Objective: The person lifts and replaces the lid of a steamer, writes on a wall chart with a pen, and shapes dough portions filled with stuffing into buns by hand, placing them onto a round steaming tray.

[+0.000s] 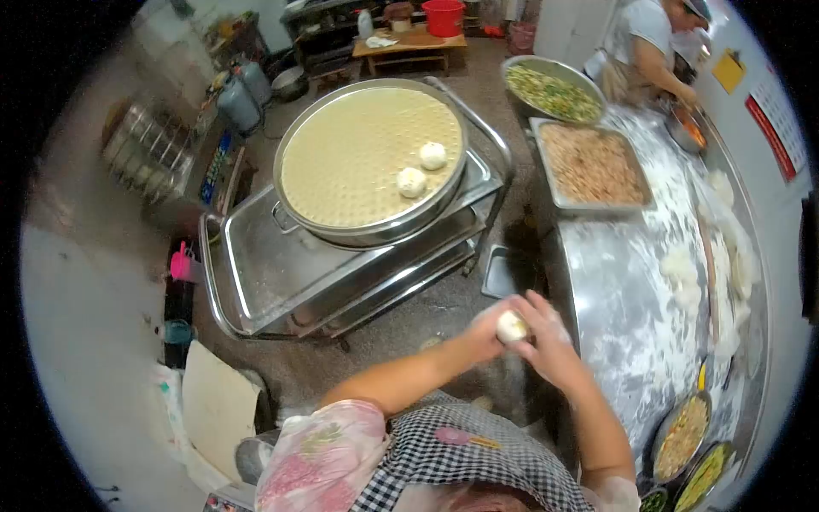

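Your cart (pixel 271 252) is glossy, smooth metal; the bench (pixel 610 282), shiny metal under matt white powder. Your apron (pixel 478 445) is checked cloth. The low table (pixel 411 41) looks wooden.

Red tub (pixel 444 20) on wooden table (pixel 410 40), 2 gas cylinders (pixel 239 107); wall calendar (pixel 777 128)

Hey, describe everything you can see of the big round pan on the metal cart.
The round pan is wide and shallow, with shiny, silvery, metal-looking sides and a loop handle visible low on its left. A pale yellow, dimpled surface fills it inside the rim. Two white buns sit near its right side, close together. It rests level on the cart; no hand touches it.
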A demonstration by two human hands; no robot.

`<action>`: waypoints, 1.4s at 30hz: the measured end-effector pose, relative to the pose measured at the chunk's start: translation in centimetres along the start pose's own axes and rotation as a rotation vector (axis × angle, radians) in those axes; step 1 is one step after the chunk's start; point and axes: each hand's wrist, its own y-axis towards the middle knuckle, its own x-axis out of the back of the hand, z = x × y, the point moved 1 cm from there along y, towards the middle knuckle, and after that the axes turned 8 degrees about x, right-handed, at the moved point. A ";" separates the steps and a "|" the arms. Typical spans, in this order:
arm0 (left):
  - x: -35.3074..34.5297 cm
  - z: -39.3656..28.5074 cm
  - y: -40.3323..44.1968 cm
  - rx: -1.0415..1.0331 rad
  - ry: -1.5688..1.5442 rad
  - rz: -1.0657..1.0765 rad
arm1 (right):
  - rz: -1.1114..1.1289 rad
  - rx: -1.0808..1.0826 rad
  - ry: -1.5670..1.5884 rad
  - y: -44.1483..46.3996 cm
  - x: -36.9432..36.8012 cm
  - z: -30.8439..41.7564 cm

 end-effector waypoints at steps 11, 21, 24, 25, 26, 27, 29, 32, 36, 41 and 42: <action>16.6 -11.7 -8.8 0.249 -0.638 -0.286 | 0.226 0.258 0.265 27.5 -12.1 6.9; 16.5 -7.5 -7.9 0.470 -0.503 -0.276 | 0.110 0.172 0.122 25.9 -12.6 4.2; 15.4 -8.6 -6.2 0.484 -0.269 -0.292 | 0.067 0.019 0.189 21.0 -8.5 0.9; 14.8 -9.1 -5.7 0.478 -0.179 -0.300 | 0.069 -0.006 0.228 19.1 -7.6 -0.6; 14.3 -9.7 -5.5 0.396 -0.114 -0.349 | 0.063 -0.040 0.231 17.1 -7.2 -2.3; 14.2 -10.6 -5.4 0.340 0.015 -0.375 | 0.056 -0.075 0.235 15.1 -7.1 -4.1; 14.5 -12.5 -5.3 0.231 0.278 -0.415 | 0.045 -0.132 0.250 12.4 -6.6 -5.8; 15.9 -15.3 -5.5 -0.003 0.372 -0.542 | 0.016 -0.173 0.288 11.3 -6.1 -6.4; 16.4 -17.6 -5.9 0.002 0.355 -0.644 | 0.040 -0.129 0.266 13.5 -5.8 -4.2; 14.6 -14.8 -4.7 0.079 0.453 -0.546 | 0.116 -0.031 0.094 12.4 -7.5 -3.2; 14.6 -13.6 -4.1 0.130 0.447 -0.513 | 0.082 -0.045 0.112 11.7 -7.3 -2.3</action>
